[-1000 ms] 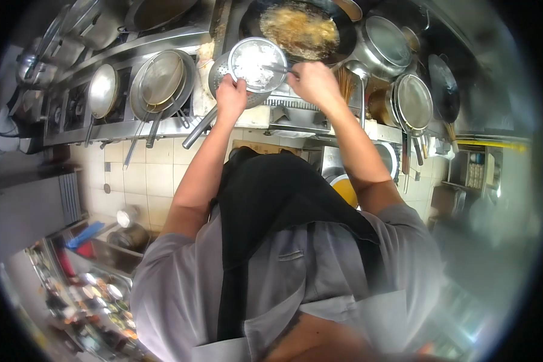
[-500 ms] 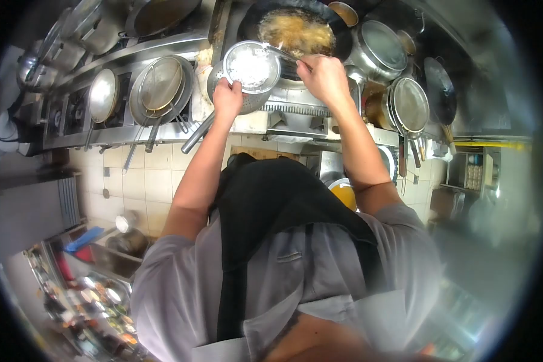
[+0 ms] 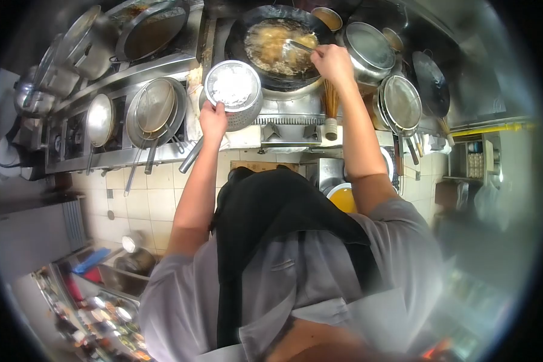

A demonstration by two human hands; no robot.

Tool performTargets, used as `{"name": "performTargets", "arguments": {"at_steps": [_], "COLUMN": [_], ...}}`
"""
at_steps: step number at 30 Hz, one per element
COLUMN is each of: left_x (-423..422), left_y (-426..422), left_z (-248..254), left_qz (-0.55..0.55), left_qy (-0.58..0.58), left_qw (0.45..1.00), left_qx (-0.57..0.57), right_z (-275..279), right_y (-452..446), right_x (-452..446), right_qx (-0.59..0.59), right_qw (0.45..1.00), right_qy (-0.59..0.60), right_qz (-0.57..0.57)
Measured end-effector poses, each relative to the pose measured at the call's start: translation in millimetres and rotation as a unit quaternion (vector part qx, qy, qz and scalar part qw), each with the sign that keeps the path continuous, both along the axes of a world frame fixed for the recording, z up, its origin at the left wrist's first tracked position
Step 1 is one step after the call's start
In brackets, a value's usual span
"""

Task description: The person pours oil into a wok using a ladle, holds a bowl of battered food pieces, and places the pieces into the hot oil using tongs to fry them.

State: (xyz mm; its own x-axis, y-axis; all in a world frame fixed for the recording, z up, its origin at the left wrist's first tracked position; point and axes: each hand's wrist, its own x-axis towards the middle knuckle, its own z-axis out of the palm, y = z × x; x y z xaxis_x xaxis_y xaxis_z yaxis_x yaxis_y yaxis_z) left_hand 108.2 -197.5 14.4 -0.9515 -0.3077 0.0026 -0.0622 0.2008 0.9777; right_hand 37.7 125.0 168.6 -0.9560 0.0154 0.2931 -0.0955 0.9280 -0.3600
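My left hand (image 3: 213,120) grips the rim of a round metal bowl (image 3: 254,84) that holds white powder (image 3: 232,85). A perforated skimmer (image 3: 242,117) lies just under the bowl, its handle pointing toward me. My right hand (image 3: 334,62) is closed around metal tongs (image 3: 301,46), whose tips are over the oil. Pale, golden pieces (image 3: 277,45) bubble in the dark wok (image 3: 238,45), partly blurred by foam. Below my right wrist a bamboo brush (image 3: 331,111) stands beside the burner.
Strainers and pans (image 3: 157,105) rest on the stove at left, near a small pan (image 3: 100,120). To the right are a metal pot (image 3: 370,48), stacked strainers (image 3: 402,102) and a dark wok (image 3: 431,84). A container of yellow liquid (image 3: 344,198) sits low, near my body.
My left hand has moved the bowl left and toward me, away from the wok. My right hand has gone from beside the bowl to over the wok with the tongs.
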Motion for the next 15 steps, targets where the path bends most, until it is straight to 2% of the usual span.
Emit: {"name": "performTargets", "arguments": {"at_steps": [2,3,4,6,8,10,12,15], "left_x": [4.0,5.2,4.6,2.6,6.8,8.6,3.8,4.5], "left_y": [-0.5,-1.1,-1.8,-5.2,-4.3,-3.8,-3.8,2.7], "left_z": [4.3,2.2,-0.1,-3.4,-4.8,-3.9,-11.0,7.2], "left_qz": [-0.004,-0.002,-0.006,0.002,-0.006,0.001,-0.009,-0.014], "left_qy": [0.004,0.001,0.000,-0.004,0.012,0.006,0.000,-0.008], "left_qw": [1.000,1.000,1.000,1.000,1.000,1.000,0.999,0.998], "left_qx": [0.025,0.024,0.022,0.017,0.002,0.001,-0.046,-0.068], "right_z": [-31.9,-33.2,-34.6,-27.6,-9.4,7.7,18.7,12.1], "right_y": [13.3,12.5,14.5,12.3,3.5,-7.3,-24.2,-58.3], "right_x": [-22.9,-23.0,-19.7,-10.0,10.6,33.4,51.2,63.7], "right_qx": [0.031,0.063,0.063,0.032,0.019,0.012,-0.024,0.045], "right_qw": [0.998,0.990,0.990,0.980,0.984,0.996,0.999,0.991], "right_qy": [-0.044,-0.087,-0.091,-0.110,-0.073,0.002,0.012,-0.012], "right_qz": [-0.044,-0.086,-0.082,-0.165,-0.163,-0.085,0.028,0.126]}}
